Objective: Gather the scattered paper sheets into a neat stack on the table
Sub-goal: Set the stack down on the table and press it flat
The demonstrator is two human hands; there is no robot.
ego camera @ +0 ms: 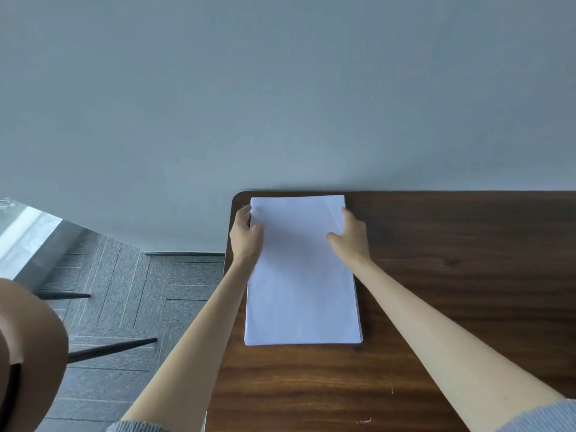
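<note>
A stack of white paper sheets point(302, 275) lies flat on the dark wooden table point(452, 291), near its far left corner, edges nearly aligned. My left hand point(247, 236) grips the stack's left edge near the far end, thumb on top of the sheets. My right hand point(350, 236) holds the right edge near the far end, thumb resting on the top sheet and fingers curled at the side. Both forearms reach forward along the two long sides of the stack.
The table's left edge runs just beside my left hand, its far edge meets a grey wall point(280, 88). Left of the table is tiled floor point(131, 291) with a brown chair point(31, 347) on black legs.
</note>
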